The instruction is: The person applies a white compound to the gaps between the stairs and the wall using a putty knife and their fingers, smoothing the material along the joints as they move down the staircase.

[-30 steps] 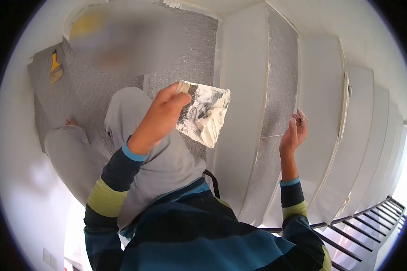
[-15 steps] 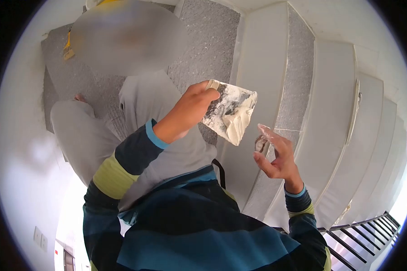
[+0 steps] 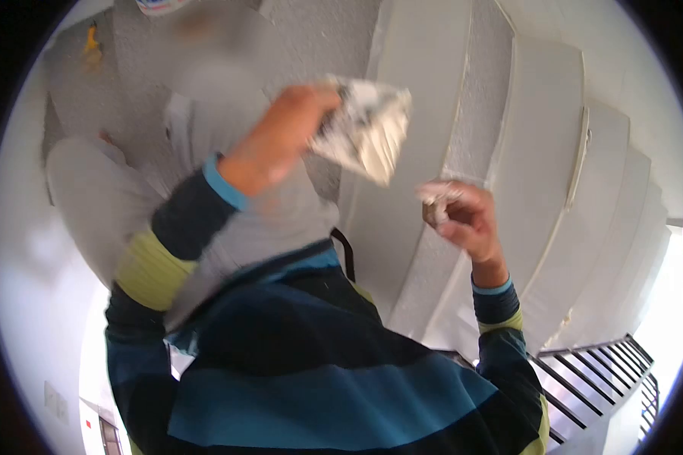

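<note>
My left hand (image 3: 284, 133) is closed on the near edge of a flat, square putty board (image 3: 349, 125). Thick cream-coloured putty (image 3: 383, 144) is heaped toward the board's right side, and thinner smears cover the rest. To the right and a little lower, my right hand (image 3: 467, 216) is apart from the board. Its fingers are curled toward the thumb and coated with white putty. Something brownish shows at the fingertips, too blurred to identify.
Steps with pale risers (image 3: 402, 98) and grey speckled treads (image 3: 482, 83) run to the right. A dark metal railing (image 3: 592, 379) stands lower right. A yellow-handled item (image 3: 92, 49) lies on the floor upper left, near part of a white container (image 3: 159, 6).
Both hands and the board appear higher in view, with the board also further left; the whole view has shifted. My right fingers have drawn closer to the thumb.
</note>
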A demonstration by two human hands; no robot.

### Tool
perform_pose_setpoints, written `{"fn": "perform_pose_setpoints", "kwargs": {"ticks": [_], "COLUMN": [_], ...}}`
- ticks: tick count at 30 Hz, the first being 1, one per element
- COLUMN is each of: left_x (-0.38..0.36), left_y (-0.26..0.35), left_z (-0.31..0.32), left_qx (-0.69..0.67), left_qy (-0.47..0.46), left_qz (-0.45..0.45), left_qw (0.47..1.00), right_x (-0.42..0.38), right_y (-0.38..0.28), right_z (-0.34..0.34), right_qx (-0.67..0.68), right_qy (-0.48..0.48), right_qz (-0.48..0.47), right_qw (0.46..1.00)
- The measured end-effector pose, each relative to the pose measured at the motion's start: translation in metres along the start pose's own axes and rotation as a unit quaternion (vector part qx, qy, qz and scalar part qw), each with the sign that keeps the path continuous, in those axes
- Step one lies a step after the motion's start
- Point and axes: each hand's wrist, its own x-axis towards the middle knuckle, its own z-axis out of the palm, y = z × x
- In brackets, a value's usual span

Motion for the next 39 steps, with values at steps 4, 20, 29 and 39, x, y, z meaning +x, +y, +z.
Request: {"fn": "perform_pose_setpoints", "kwargs": {"ticks": [4,20,29,39], "left_x": [0.016,0.030,0.025,0.026], "left_y": [-0.001,-0.001,0.027,0.015], "left_z": [-0.038,-0.037,-0.021,-0.032], "left_qx": [0.011,-0.174,-0.076,-0.138], "left_qy": [0.014,0.165,0.203,0.161], "left_qz": [-0.036,-0.348,-0.317,-0.396], "left_qw": [0.999,0.906,0.923,0.893], "right_x": [-0.039,-0.049,-0.041,-0.005], "right_y": [0.026,0.080,0.065,0.033], "right_z": [-0.041,-0.076,-0.083,-0.071], "right_qx": [0.200,0.039,-0.562,-0.514], "right_qy": [0.007,-0.054,-0.121,-0.177], "right_qz": [0.106,0.231,-0.077,0.091], "right_qw": [0.974,0.971,0.815,0.834]}}
